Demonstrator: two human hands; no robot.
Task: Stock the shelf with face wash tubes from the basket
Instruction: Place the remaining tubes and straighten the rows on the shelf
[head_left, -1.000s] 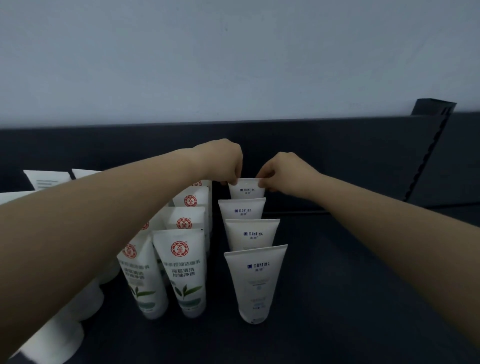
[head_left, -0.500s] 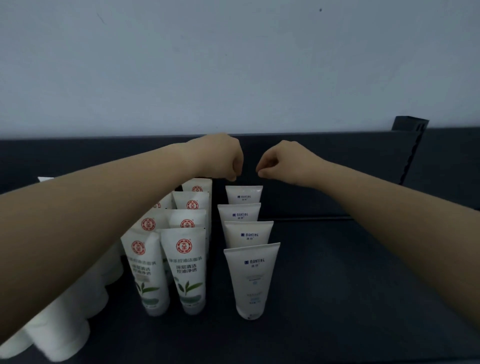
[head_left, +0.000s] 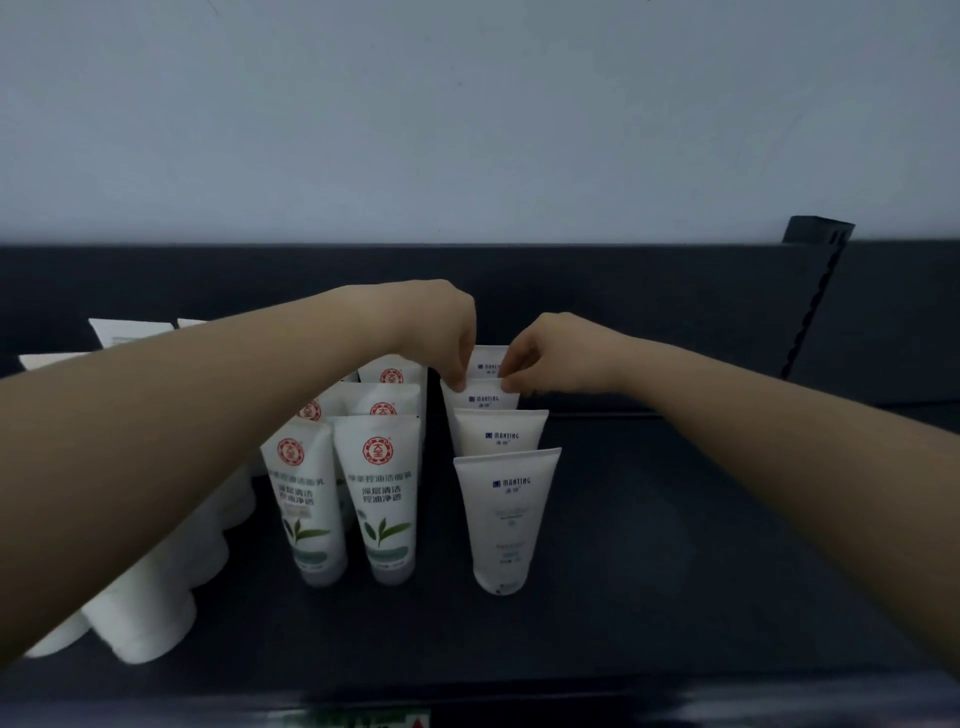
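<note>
Head view; both hands reach toward the back of the shelf (head_left: 701, 545).

Left hand (head_left: 436, 332) and right hand (head_left: 556, 356) each curl down onto the pinched tube (head_left: 483, 399), one at each top corner of its flat crimp; both hold it in a narrow fingertip pinch and hold nothing else.

Position: the pinched tube stands third from the front in a single file of four white MANTING tubes; front tube (head_left: 506, 519) is upright on its cap; second tube (head_left: 500, 434) is just behind it; rear tube (head_left: 488, 364) is partly hidden by the fingers, near the back panel (head_left: 649, 301).

Just left of the file stand the red-logo tubes (head_left: 382, 493), two abreast and several deep; further left are plain white tubes (head_left: 150, 613), partly under the left forearm; the basket is not in view.

Step, judged: squaring up this tube within its file.

Handling, judged:
- The tube is probably light; its plastic wall is soft and would dent under a squeeze; the surface looks smooth and possibly slick.
- The crimp is the flattest, stiffest part, so the two corners suit steering and turning the label forward.
- For lifting, a grip around the mid-body seems safer.
- It stands on a narrow cap with the wide end up, so it likely tips easily.
- The neighbours are close, so a nudge could topple the file.
</note>
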